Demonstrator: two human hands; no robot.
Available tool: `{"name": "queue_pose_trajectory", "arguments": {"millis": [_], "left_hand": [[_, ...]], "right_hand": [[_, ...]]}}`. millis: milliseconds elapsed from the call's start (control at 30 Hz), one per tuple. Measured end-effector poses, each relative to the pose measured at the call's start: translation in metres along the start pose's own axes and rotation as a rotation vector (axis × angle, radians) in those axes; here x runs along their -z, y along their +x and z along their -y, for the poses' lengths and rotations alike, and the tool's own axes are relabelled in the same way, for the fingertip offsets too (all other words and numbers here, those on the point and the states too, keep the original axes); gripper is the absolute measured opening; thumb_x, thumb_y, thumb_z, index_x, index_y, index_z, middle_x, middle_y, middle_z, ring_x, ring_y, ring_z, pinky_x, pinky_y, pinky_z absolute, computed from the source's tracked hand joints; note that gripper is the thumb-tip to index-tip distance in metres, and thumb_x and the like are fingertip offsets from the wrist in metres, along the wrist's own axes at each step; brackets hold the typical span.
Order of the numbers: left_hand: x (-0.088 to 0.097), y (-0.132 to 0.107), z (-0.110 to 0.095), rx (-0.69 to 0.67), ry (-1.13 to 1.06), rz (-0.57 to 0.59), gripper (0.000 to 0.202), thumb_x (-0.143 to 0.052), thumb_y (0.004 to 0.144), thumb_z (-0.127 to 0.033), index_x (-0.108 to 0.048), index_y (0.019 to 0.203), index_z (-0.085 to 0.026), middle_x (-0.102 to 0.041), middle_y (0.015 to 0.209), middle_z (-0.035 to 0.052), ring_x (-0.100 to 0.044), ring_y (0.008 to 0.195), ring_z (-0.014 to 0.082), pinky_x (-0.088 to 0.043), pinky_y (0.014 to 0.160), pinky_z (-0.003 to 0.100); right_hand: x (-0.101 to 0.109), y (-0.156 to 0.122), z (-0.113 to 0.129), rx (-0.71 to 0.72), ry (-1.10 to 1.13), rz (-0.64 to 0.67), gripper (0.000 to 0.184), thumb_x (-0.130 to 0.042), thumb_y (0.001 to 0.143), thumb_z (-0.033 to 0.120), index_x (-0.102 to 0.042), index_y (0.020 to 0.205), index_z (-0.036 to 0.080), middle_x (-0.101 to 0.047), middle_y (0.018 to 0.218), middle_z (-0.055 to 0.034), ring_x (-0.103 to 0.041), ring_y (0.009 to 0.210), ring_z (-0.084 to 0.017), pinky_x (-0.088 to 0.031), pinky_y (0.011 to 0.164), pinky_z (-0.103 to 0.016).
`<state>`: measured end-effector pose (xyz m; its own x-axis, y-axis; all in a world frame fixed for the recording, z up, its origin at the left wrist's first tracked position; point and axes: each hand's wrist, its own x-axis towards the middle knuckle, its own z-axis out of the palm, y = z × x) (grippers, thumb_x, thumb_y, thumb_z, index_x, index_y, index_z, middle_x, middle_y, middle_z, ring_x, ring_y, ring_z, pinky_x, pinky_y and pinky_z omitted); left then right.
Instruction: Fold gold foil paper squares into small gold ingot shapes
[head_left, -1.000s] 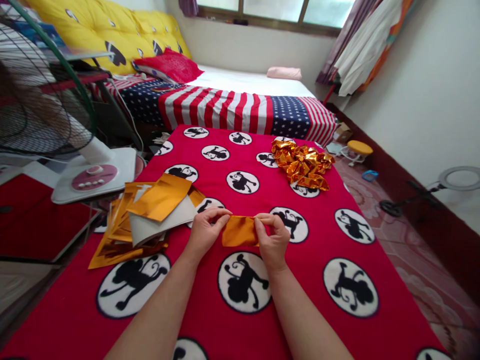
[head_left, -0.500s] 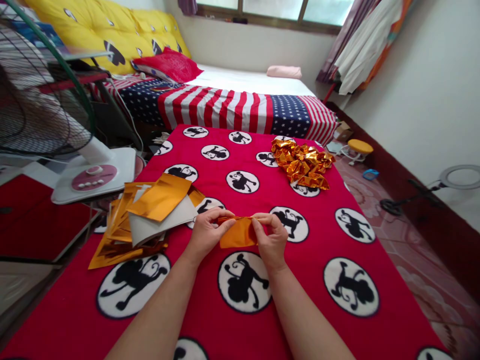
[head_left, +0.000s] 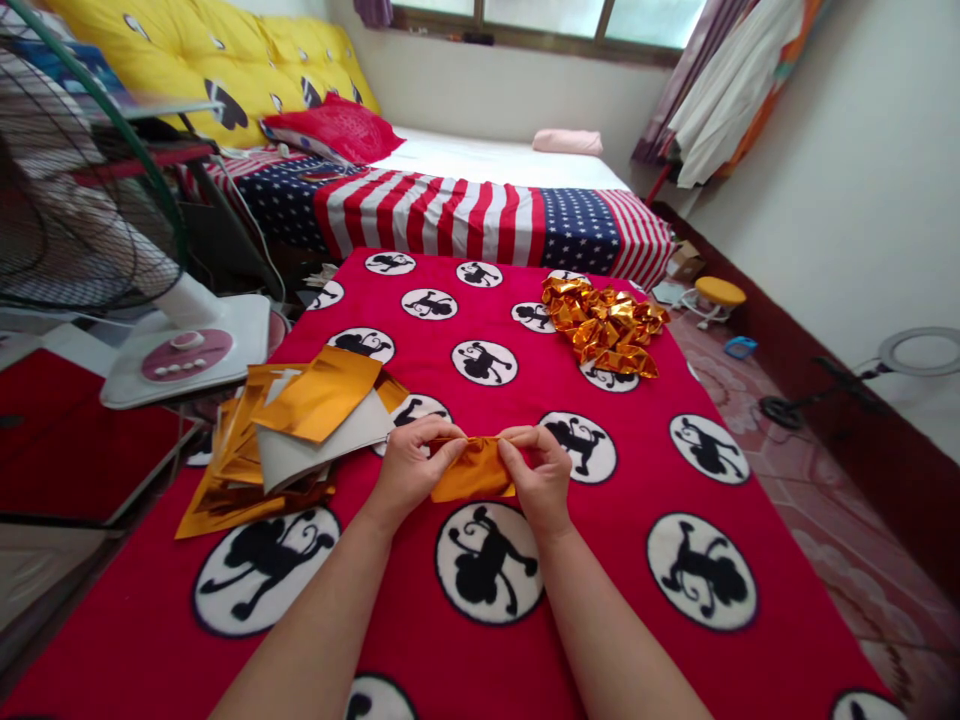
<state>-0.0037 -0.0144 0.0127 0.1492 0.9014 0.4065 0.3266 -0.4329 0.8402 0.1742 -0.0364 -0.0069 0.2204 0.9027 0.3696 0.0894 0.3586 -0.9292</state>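
Note:
A small sheet of gold foil paper (head_left: 474, 476) is stretched between my two hands, just above the red cloth (head_left: 510, 400) with monkey prints. My left hand (head_left: 417, 460) pinches its upper left edge between thumb and fingers. At the upper right edge, my right hand (head_left: 538, 470) pinches it the same way. The upper edge looks folded or gathered, and the lower part hangs toward me. Left of my hands lies a loose stack of gold foil sheets (head_left: 319, 395) with pale grey paper (head_left: 322, 450) among them. Folded, crinkled gold foil pieces (head_left: 604, 320) lie heaped at the far right.
A fan (head_left: 187, 340) with a white base stands left of the table. Beyond the table is a bed (head_left: 450, 215) with a striped, starred cover. On the floor to the right are a yellow-topped stool (head_left: 720, 291) and a ring light on a stand (head_left: 919, 352).
The foil sheet's upper edge has shifted slightly, and its surface now shows more creases below the fingers. Both hands keep their pinch and have moved very little.

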Motion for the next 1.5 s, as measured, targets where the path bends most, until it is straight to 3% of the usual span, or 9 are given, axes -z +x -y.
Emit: {"name": "queue_pose_trajectory", "arguments": {"millis": [67, 200, 367, 633, 767, 900, 1067, 1500], "left_hand": [[0.0, 0.0, -0.002, -0.003, 0.007, 0.015, 0.012, -0.065, 0.083, -0.024, -0.07, 0.074, -0.018, -0.068, 0.072, 0.0037, -0.061, 0.068, 0.015, -0.049, 0.063, 0.025], [0.0, 0.001, -0.007, -0.009, 0.04, 0.058, 0.011, -0.063, 0.083, -0.021, -0.07, 0.074, -0.019, -0.068, 0.072, 0.0032, -0.061, 0.067, 0.0145, -0.047, 0.062, 0.025], [0.0, -0.001, -0.011, -0.031, 0.055, 0.109, 0.012, -0.062, 0.083, -0.017, -0.069, 0.074, -0.018, -0.067, 0.072, 0.0036, -0.06, 0.068, 0.0146, -0.047, 0.065, 0.026], [-0.003, -0.003, -0.014, -0.04, 0.055, 0.121, 0.012, -0.062, 0.082, -0.015, -0.07, 0.074, -0.018, -0.067, 0.072, 0.0035, -0.06, 0.068, 0.0145, -0.047, 0.065, 0.026], [-0.004, -0.003, -0.011, 0.06, 0.007, 0.08, 0.005, -0.069, 0.078, -0.02, -0.073, 0.079, -0.017, -0.07, 0.075, 0.003, -0.063, 0.067, 0.0138, -0.049, 0.064, 0.024], [0.001, -0.003, -0.007, 0.191, -0.029, 0.061, 0.015, -0.073, 0.075, -0.029, -0.075, 0.084, -0.016, -0.073, 0.075, 0.003, -0.063, 0.065, 0.0134, -0.048, 0.06, 0.021], [0.007, 0.0, -0.005, 0.23, -0.06, 0.05, 0.018, -0.071, 0.076, -0.033, -0.075, 0.079, -0.015, -0.074, 0.073, 0.0038, -0.064, 0.064, 0.0145, -0.049, 0.06, 0.022], [0.007, -0.001, -0.002, 0.051, 0.061, -0.042, 0.012, -0.07, 0.079, -0.025, -0.073, 0.071, -0.016, -0.072, 0.068, 0.0017, -0.064, 0.062, 0.0128, -0.048, 0.061, 0.02]], "right_hand": [[0.0, 0.0, -0.001, -0.067, 0.056, 0.022, 0.011, -0.069, 0.081, 0.027, -0.061, 0.081, 0.021, -0.067, 0.081, -0.0024, -0.064, 0.075, -0.016, -0.053, 0.072, -0.03], [0.0, 0.0, -0.002, -0.155, 0.12, 0.139, 0.026, -0.074, 0.076, 0.029, -0.062, 0.098, 0.023, -0.068, 0.087, -0.0025, -0.066, 0.077, -0.017, -0.053, 0.071, -0.029], [0.0, 0.002, 0.002, -0.116, -0.013, 0.225, 0.012, -0.073, 0.078, 0.03, -0.068, 0.084, 0.021, -0.068, 0.082, -0.002, -0.064, 0.075, -0.016, -0.051, 0.069, -0.027], [0.0, 0.005, 0.008, -0.019, -0.137, 0.279, 0.008, -0.068, 0.082, 0.024, -0.068, 0.074, 0.021, -0.064, 0.073, -0.0013, -0.059, 0.067, -0.016, -0.046, 0.063, -0.028], [0.001, 0.005, 0.007, 0.01, -0.211, 0.265, 0.012, -0.065, 0.083, 0.023, -0.066, 0.071, 0.021, -0.063, 0.071, -0.001, -0.057, 0.068, -0.016, -0.045, 0.065, -0.028], [0.003, 0.005, 0.006, 0.0, -0.223, 0.251, 0.011, -0.064, 0.083, 0.021, -0.066, 0.072, 0.02, -0.063, 0.071, -0.001, -0.057, 0.069, -0.016, -0.044, 0.067, -0.028], [0.004, 0.006, 0.005, -0.005, -0.212, 0.243, 0.011, -0.065, 0.082, 0.021, -0.065, 0.072, 0.021, -0.064, 0.072, -0.001, -0.057, 0.07, -0.016, -0.043, 0.067, -0.028], [0.003, 0.006, 0.005, 0.036, -0.246, 0.257, 0.01, -0.065, 0.084, 0.023, -0.065, 0.074, 0.021, -0.064, 0.073, -0.0002, -0.057, 0.071, -0.016, -0.042, 0.071, -0.031]]}}
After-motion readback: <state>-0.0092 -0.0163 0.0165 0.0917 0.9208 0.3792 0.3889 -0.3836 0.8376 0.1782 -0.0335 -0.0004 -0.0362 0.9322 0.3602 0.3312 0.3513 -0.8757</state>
